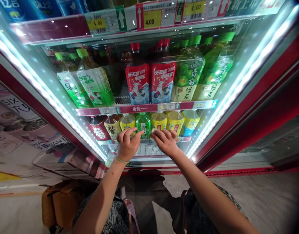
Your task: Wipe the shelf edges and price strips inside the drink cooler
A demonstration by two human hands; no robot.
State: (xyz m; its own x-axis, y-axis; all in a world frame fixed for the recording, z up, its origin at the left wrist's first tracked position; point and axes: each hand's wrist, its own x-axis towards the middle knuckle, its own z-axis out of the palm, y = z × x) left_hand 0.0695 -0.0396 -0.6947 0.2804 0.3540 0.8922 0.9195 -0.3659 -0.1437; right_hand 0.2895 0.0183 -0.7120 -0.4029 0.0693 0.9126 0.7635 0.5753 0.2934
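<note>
Drinks cooler [224, 126], LED-lit. Middle shelf [140, 109]: green tea bottles [95, 83] and red-fronted bottles [138, 81] upright, fronts outward, presumably so shoppers can read them. Left hand [128, 143] at lower row: thumb and forefinger parted, nothing seen between. Right hand [165, 140] nearby: fingers curled; cannot tell if it grips anything. Green bottle [143, 121] stands in lower row, just beyond the gap between hands. Price tags [152, 22] on upper shelf edge read 4.00, likely placed to match products.

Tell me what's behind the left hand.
Behind the left hand, the upper part of a yellow-labelled bottle shows, beside a green bottle. The yellow one's lower part is covered, so it cannot be seen.
</note>
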